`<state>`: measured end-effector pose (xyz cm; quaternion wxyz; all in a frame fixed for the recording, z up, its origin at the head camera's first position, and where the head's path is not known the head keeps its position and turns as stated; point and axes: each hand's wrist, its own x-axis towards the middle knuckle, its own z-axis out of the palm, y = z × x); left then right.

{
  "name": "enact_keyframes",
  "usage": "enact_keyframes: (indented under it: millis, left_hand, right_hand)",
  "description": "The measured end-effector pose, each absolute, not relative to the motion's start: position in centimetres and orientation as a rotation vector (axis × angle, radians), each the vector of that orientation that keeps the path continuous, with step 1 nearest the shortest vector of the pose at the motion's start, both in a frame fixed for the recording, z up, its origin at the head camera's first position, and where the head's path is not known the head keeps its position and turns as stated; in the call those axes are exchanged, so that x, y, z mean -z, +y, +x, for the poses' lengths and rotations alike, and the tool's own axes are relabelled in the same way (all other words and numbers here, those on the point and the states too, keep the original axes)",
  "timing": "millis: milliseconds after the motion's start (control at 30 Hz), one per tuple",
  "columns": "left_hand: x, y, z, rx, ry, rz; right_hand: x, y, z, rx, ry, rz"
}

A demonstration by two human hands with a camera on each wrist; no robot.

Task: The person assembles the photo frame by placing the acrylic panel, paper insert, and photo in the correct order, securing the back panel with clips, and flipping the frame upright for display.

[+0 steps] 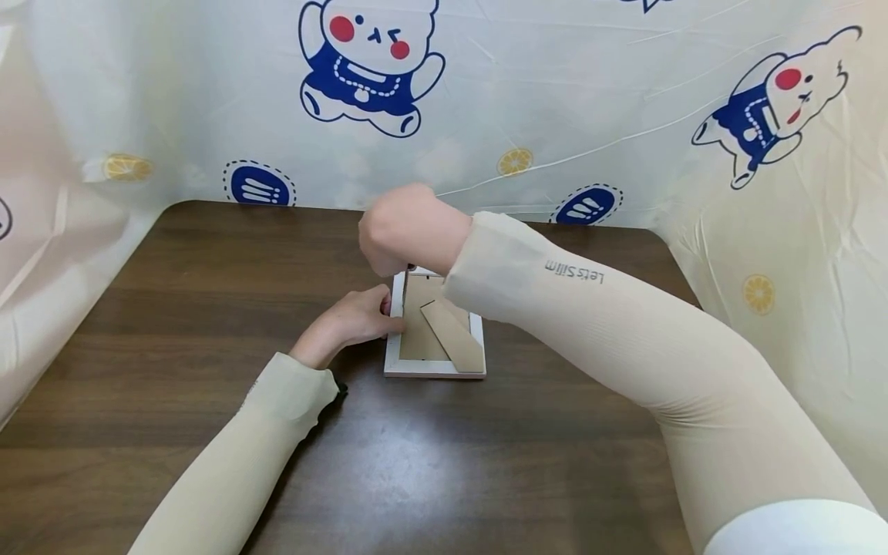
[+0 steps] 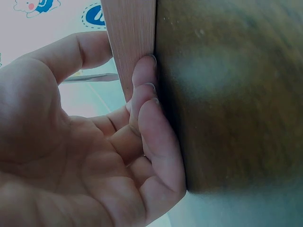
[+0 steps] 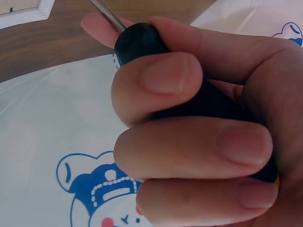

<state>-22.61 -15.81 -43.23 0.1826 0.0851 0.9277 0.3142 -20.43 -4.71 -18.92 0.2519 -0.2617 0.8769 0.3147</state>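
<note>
A white picture frame (image 1: 433, 368) lies face down on the table, its brown backing board (image 1: 414, 339) and slanted stand leg (image 1: 451, 335) showing. My left hand (image 1: 357, 317) grips the left side of the frame, thumb on top and fingertips along its outer edge (image 2: 130, 38). Over the frame's far left corner is my right hand (image 1: 402, 227), its fingers wrapped round the black handle of a screwdriver (image 3: 142, 42). In the left wrist view the flat metal blade of the screwdriver (image 2: 90, 77) shows beyond the frame's edge. From the head view the right hand hides most of the tool.
The dark wooden table (image 1: 416, 462) runs back to a white curtain (image 1: 527, 92) printed with cartoon figures, which also hangs along both sides. My right sleeve (image 1: 597, 324) reaches across the right side and covers the frame's far right corner.
</note>
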Motion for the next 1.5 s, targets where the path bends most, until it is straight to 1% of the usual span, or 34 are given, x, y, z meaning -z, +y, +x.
enact_keyframes:
  millis: [33, 200, 467, 633, 767, 967, 1067, 1233, 1467, 1500]
  left_hand:
    - [44.1, -16.0, -23.2, -0.882, 2.624, 0.233]
    - [46.1, -16.4, -24.4, -0.898, 2.615, 0.228]
    - [46.6, -16.4, -24.7, -0.886, 2.622, 0.246]
    - [46.9, -16.4, -24.8, -0.880, 2.636, 0.247]
    - [46.2, -16.4, -24.4, -0.885, 2.628, 0.237]
    - [43.1, -16.0, -22.4, -0.914, 2.606, 0.270]
    - [43.4, -16.1, -22.5, -0.915, 2.617, 0.271]
    - [45.9, -16.5, -24.0, -0.910, 2.623, 0.242]
    - [42.8, -15.7, -22.2, -0.886, 2.613, 0.216]
    - [42.9, -15.7, -22.3, -0.886, 2.615, 0.217]
  right_hand:
    - [18.9, -5.1, -20.3, -0.881, 2.380, -0.704]
    - [18.9, -5.9, -20.1, -0.912, 2.397, -0.660]
    - [19.0, -4.9, -21.6, -0.845, 2.304, -0.694]
    - [19.0, -4.3, -22.5, -0.723, 2.281, -0.589]
    - [19.3, -3.8, -22.8, -0.727, 2.290, -0.623]
    - [19.6, -3.1, -23.3, -0.729, 2.269, -0.742]
    - [19.6, -2.6, -23.7, -0.716, 2.232, -0.780]
    - [19.7, -1.5, -24.5, -0.642, 2.191, -0.792]
    - [20.3, 0.6, -25.3, -0.527, 2.218, -0.853]
    - [20.4, 0.9, -25.4, -0.516, 2.219, -0.863]
